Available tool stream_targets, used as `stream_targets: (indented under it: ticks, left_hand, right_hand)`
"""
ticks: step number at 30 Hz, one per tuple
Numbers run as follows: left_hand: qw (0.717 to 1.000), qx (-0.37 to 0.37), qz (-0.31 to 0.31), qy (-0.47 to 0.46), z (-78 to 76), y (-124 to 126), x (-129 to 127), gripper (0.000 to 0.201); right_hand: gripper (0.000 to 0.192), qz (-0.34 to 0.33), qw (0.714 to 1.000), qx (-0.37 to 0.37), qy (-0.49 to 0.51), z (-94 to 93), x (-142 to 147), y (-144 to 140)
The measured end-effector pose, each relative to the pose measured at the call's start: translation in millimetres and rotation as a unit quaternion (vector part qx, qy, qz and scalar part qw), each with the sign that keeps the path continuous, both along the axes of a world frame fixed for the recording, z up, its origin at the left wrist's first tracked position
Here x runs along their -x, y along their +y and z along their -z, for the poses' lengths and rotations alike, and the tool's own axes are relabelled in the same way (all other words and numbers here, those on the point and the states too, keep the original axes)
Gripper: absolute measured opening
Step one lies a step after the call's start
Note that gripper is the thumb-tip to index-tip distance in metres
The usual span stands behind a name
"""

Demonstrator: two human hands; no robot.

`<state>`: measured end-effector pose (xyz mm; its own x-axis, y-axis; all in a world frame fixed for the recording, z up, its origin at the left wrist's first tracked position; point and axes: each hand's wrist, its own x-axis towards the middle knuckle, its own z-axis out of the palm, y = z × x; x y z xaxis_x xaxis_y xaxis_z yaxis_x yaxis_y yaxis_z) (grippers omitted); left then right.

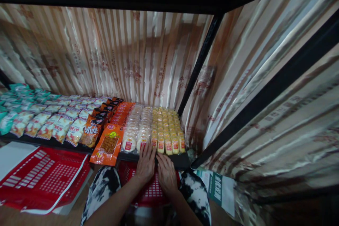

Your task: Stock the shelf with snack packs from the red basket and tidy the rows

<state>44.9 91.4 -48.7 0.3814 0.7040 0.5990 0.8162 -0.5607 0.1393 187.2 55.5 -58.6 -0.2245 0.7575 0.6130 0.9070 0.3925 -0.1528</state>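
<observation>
Black shelf lip point(182, 162) sits right under your fingertips; your left hand point(146, 164) and right hand point(166, 173) lie flat, fingers spread, pinching nothing, touching the front row of yellow wrapped snack packets point(167, 127), beside striped side curtain point(238, 88).

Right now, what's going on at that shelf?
A person crouches at a low black shelf lined with rows of packaged snacks. The left hand and right hand lie side by side at the shelf's front edge, fingertips against the front packs of the white round cakes and the yellow small packets. Neither hand grips anything. An orange packet hangs over the edge to the left, and a red plastic basket sits below the hands.
</observation>
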Motion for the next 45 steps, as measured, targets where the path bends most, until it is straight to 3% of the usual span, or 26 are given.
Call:
stream_targets:
  ticks: [15, 20, 23, 31, 36, 45]
  left_hand:
    - [0.999, 0.002, 0.001, 0.039, 0.9, 0, -7, 0.058]
    - [0.998, -0.015, 0.046, 0.046, -4.7, 2, -10, 0.053]
    - [0.996, -0.029, 0.073, 0.052, -6.9, 5, -14, 0.048]
    - [0.996, -0.029, 0.066, 0.055, -2.4, 4, -19, 0.051]
    - [0.996, -0.022, 0.063, 0.051, -0.4, 4, -20, 0.053]
    - [0.996, -0.026, 0.059, 0.065, -0.7, 5, -20, 0.053]
  right_hand:
    - [0.039, -0.015, 0.999, -0.033, 0.020, 10.6, -6, 10]
    - [0.038, -0.043, 0.996, -0.060, 0.054, 12.1, -6, 11]
    - [0.038, -0.027, 0.995, -0.059, 0.077, 9.6, -5, 9]
    - [0.038, 0.062, 0.992, -0.052, 0.097, -9.0, -12, -2]
    - [0.037, 0.104, 0.989, -0.033, 0.099, -4.1, -12, -1]
    - [0.040, 0.060, 0.991, -0.027, 0.117, 8.4, -11, 8]
